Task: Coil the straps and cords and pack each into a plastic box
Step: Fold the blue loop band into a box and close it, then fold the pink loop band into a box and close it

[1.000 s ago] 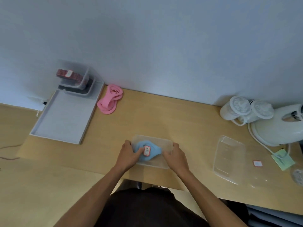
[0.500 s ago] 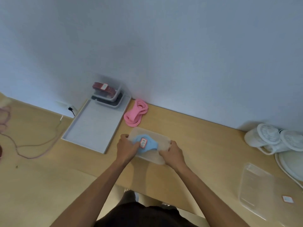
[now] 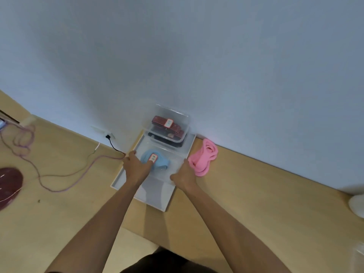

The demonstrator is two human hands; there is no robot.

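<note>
A clear plastic box with a coiled blue strap inside sits over the grey tray. My left hand grips the box's left end, thumb near the strap's red-edged tag. My right hand grips the box's right end. At the tray's back stand two stacked clear boxes; the top one holds a red striped strap. A loose pink strap lies on the table right of the tray.
A thin pink cord trails over the floor at left, running from near a wall socket. A dark red object lies at the far left edge. A white object shows at the right edge. The wall stands right behind the tray.
Both hands have carried the box with the blue strap from the table's front middle leftwards and back onto the grey tray. The view swung left with them.
</note>
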